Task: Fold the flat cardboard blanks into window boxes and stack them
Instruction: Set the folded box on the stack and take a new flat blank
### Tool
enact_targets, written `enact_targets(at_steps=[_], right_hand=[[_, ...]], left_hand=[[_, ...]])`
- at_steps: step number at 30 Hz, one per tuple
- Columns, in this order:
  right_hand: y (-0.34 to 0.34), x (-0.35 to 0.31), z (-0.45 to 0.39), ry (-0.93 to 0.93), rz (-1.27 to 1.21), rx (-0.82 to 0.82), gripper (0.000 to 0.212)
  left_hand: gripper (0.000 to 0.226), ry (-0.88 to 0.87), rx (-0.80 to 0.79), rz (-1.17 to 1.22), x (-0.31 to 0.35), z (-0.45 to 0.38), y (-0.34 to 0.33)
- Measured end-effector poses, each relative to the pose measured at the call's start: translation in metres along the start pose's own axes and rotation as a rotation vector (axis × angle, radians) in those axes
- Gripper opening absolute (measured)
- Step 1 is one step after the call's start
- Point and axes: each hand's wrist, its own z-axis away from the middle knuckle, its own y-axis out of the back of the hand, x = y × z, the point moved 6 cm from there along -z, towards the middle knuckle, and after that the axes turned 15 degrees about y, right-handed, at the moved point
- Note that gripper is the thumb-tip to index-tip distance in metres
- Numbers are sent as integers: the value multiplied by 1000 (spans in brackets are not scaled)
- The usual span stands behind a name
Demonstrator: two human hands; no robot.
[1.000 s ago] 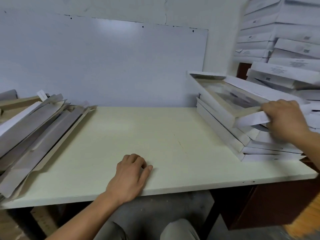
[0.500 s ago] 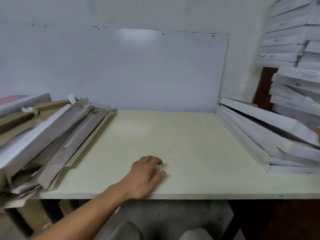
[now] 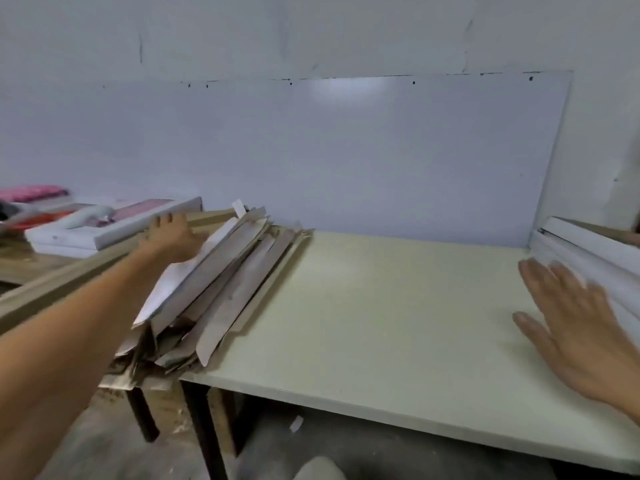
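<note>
The left hand (image 3: 173, 233) rests on top of the leaning pile of flat grey-brown cardboard blanks (image 3: 221, 282); its grip is hidden. The right hand (image 3: 575, 327) hovers, fingers spread, over the pale bench (image 3: 381, 306). Best to lift just one blank.

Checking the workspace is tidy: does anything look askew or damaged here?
Yes. The pile of flat cardboard blanks at the table's left end is fanned out and slumped, its crumpled near ends overhanging the front edge. The left hand reaches onto the pile.
</note>
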Motion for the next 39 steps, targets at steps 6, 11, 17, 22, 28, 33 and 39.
enact_targets(at_steps=[6, 11, 17, 22, 28, 33, 39], right_hand=[[-91, -20, 19, -171, -195, -295, 62], [-104, -21, 22, -173, -236, -353, 65], [-104, -19, 24, -188, -217, -347, 66], [-106, -19, 24, -211, -215, -350, 69], [-108, -16, 25, -225, -183, -340, 79], [-108, -14, 25, -237, -188, -296, 78], [-105, -15, 26, -239, -192, -257, 75]], left_hand=[[63, 138, -479, 51, -90, 9, -66], [36, 20, -372, 236, -73, 25, -90], [32, 102, -299, 66, -61, 6, -83], [46, 51, -399, 22, -53, 11, -93], [68, 145, -430, 211, -53, 14, -93], [50, 289, -544, 478, -53, 4, -91], [49, 352, -612, 575, -62, -4, -65]])
